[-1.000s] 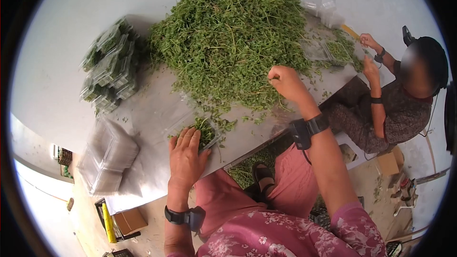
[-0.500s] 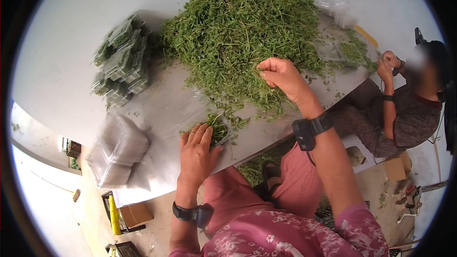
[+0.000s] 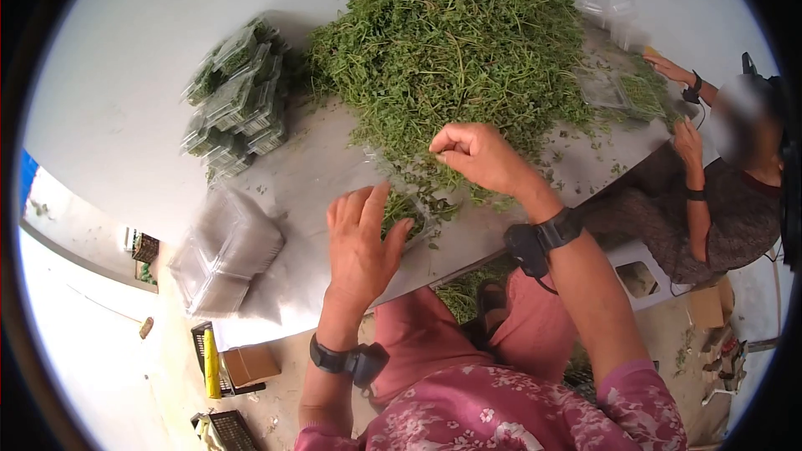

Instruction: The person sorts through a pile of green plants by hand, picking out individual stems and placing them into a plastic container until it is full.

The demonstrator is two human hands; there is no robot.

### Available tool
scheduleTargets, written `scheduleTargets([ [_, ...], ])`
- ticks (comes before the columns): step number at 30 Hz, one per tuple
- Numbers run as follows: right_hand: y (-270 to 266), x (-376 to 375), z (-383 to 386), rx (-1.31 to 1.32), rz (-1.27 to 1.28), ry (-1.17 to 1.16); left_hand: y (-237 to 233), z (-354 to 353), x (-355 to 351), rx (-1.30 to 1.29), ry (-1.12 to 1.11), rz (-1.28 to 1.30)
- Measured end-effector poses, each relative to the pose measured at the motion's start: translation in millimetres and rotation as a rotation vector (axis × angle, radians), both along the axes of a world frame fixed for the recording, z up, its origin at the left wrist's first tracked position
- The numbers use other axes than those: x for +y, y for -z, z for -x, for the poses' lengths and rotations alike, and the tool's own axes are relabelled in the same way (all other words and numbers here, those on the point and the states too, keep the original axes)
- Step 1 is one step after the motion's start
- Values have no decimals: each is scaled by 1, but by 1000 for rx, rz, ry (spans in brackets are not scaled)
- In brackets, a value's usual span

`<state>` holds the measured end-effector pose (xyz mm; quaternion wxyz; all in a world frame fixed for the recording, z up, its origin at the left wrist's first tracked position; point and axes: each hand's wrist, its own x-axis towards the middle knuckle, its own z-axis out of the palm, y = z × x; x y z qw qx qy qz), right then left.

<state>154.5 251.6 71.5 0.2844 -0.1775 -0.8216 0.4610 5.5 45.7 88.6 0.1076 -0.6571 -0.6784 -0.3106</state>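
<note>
The left hand is lying in the lower middle of the frame, palm down with its back to the camera. Its fingers are spread apart and pointing toward the top of the frame, gripping nothing. The fingertips are reaching over the near edge of a clear container, which is sitting on the counter with a small bunch of green sprigs showing in it just right of the fingers. The forearm is running straight down the frame to a dark wristband.

The right hand is hovering just above and right of that container, at the lower edge of the herb pile that is filling the upper middle of the frame. Its fingers are curling in, with thumb and forefinger pinching together and pointing left; I cannot tell whether any sprigs are caught between them. The wrist is angling down and to the right, and a black band is wrapping it.

Filled containers are lying heaped at the upper left of the counter, and a stack of empty containers is sitting near its left edge. At the far right a co-worker is sitting, with one co-worker's hand reaching toward the counter's far corner
</note>
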Motion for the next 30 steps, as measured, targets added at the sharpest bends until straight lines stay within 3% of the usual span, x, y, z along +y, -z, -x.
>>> scheduleTargets([
  [8, -1, -17, 10, 16, -156, -84, 2, -6, 39, -39, 67, -100],
  [14, -5, -3, -2, 13, -2, -1, 23, 5, 37, -351, -45, -154],
  [20, -1, 2, -6, 40, -37, 74, 27, 10, 30, -862, 3, -181],
  [24, -1, -1, -5, 34, -67, 89, 27, 11, 28, -874, -38, -203],
  [30, -5, 4, -6, 60, 159, -78, 30, 15, 22, -966, 17, -227],
])
